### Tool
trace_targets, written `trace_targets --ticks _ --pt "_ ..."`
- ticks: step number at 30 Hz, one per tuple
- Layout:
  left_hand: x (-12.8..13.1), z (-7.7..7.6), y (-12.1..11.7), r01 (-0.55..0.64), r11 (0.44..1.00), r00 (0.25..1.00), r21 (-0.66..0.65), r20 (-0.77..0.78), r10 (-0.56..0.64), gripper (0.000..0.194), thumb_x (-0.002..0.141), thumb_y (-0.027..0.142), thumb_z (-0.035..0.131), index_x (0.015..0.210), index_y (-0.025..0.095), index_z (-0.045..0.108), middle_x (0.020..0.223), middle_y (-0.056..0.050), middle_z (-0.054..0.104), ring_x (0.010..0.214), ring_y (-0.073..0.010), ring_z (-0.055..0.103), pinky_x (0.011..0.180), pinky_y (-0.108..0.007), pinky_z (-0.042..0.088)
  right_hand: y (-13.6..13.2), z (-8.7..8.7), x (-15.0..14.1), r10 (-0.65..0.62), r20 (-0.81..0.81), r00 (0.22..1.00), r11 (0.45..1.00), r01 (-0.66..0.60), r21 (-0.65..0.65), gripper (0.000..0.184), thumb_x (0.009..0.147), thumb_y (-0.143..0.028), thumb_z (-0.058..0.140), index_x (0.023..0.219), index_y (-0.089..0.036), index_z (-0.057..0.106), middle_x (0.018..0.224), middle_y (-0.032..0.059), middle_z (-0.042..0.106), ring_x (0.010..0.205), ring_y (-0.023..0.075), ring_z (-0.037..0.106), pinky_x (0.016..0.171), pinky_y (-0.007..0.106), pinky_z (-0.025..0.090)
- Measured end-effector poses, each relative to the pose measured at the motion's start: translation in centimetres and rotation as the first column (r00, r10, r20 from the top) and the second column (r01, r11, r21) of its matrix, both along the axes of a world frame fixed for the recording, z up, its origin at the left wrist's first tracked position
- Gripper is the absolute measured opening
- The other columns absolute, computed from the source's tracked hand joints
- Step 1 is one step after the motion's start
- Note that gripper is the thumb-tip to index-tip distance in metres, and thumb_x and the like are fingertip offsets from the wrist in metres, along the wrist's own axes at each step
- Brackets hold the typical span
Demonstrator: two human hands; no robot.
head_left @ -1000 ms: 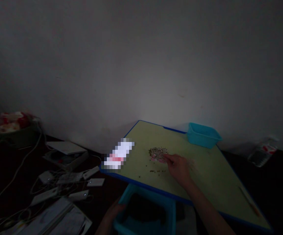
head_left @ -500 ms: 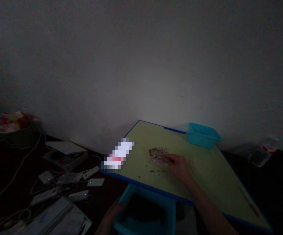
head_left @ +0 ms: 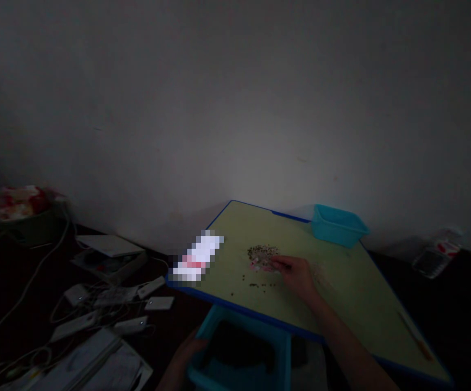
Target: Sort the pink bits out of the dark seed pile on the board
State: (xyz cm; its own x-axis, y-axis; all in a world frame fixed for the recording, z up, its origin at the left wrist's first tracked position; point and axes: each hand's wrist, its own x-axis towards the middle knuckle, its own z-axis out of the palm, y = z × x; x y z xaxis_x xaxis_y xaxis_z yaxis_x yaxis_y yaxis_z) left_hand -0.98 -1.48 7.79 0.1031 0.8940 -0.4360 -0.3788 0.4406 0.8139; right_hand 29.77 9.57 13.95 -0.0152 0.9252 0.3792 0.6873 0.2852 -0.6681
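Dim room with a bare pale wall filling the upper two thirds of the frame. Lower right of centre: a low table with a yellow-green top and blue edging (head_left: 341,304), one corner pushed against the wall.

Near the middle of the tabletop, a small heap of dark, grain-like bits (head_left: 263,253), with a few strays scattered just below it toward the near edge. Right hand (head_left: 298,276) lying on the table just right of the heap, forearm running down to the lower right of the frame, fingertips (head_left: 278,264) touching the heap's lower right edge beside something small and pinkish; fingers drawn loosely together, whether pinching any grains too dark to tell.

Bottom centre of the frame, below the table's near edge: an open turquoise plastic tub (head_left: 241,353), dark inside. Left hand (head_left: 186,355) gripping the tub's left rim, fingers curled over it.

At the table's far right corner, by the wall, a smaller turquoise plastic bin (head_left: 337,225). On the table's left edge, a white and pink oblong, pixelated (head_left: 198,257). Along the table's right edge, a thin stick-like item (head_left: 414,334), indistinct.

Lower left of the frame, on the dark floor: a tangle of white cables and adapters (head_left: 108,309). Far left, a red and white bundle (head_left: 19,200). Far right, on the floor by the wall, a clear plastic bottle lying down (head_left: 437,255).
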Motion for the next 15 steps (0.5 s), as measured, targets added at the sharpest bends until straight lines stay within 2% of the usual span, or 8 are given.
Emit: trace_targets --ticks 6,12,15 --pt "0.0 0.0 0.0 0.023 1.0 1.0 -0.004 -0.002 -0.023 0.073 0.059 0.036 0.091 0.131 0.028 0.085 0.094 -0.006 0.096 0.127 -0.0541 0.076 0.101 -0.057 0.064 0.0 -0.1 0.1 0.005 0.012 1.0 1.0 -0.004 -0.017 0.025 0.094 -0.02 0.07 0.105 -0.028 0.091 0.105 0.0072 0.089 0.094 0.0311 0.087 0.09 0.047 0.07" --pt "-0.3 -1.2 0.8 0.03 1.0 0.999 -0.004 -0.035 -0.03 0.074 0.057 0.034 0.092 0.13 0.024 0.085 0.072 -0.006 0.092 0.114 -0.0546 0.081 0.105 -0.062 0.062 -0.1 -0.2 -0.4 0.048 0.029 0.998 0.998 -0.047 -0.035 0.028 0.094 -0.017 0.069 0.107 -0.029 0.091 0.104 0.0052 0.089 0.093 0.0288 0.087 0.09 0.044 0.07" --pt "-0.4 -1.7 0.9 0.034 0.999 0.999 0.007 -0.016 -0.034 0.066 0.06 0.034 0.091 0.124 0.023 0.087 0.073 -0.006 0.092 0.116 -0.0541 0.081 0.108 -0.064 0.06 -0.2 -0.5 -1.0 0.076 0.044 0.996 0.997 -0.075 -0.026 0.029 0.095 -0.016 0.069 0.108 -0.029 0.091 0.105 0.0046 0.089 0.094 0.028 0.087 0.09 0.042 0.07"
